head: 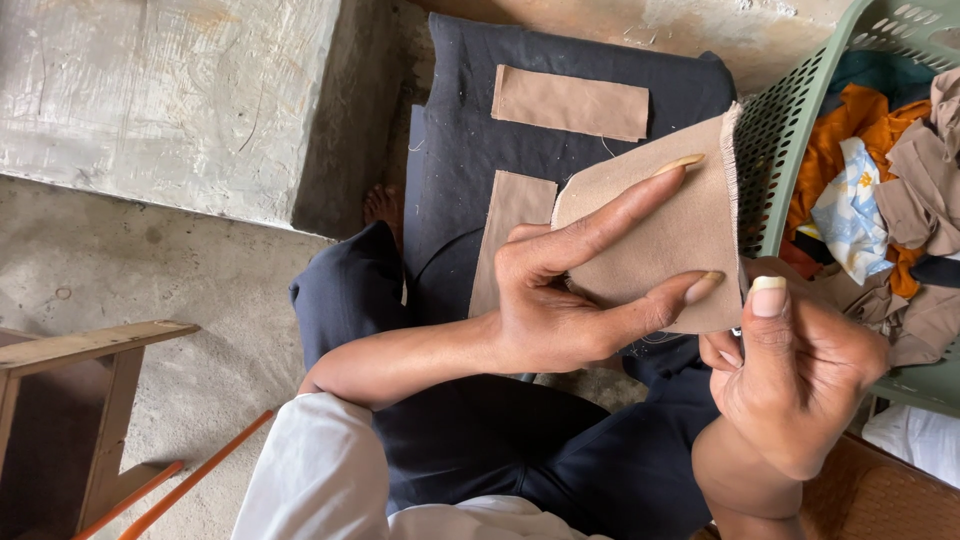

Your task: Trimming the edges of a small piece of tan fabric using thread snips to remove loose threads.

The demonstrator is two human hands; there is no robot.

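tan cloth pieces: 3, one held [660, 240], two lying flat [570, 102] [508, 235]
hands: 2, left [560, 300], right [795, 375]
baskets: 1, green [790, 120]
orange rods: 2 [190, 480]

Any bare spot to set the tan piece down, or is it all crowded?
Free: the dark cloth left of the two tan strips, and the concrete floor between the step and the wooden stool. Crowded: the green basket, heaped with fabric, and the space between the left hand and right hand, filled by the tan piece.
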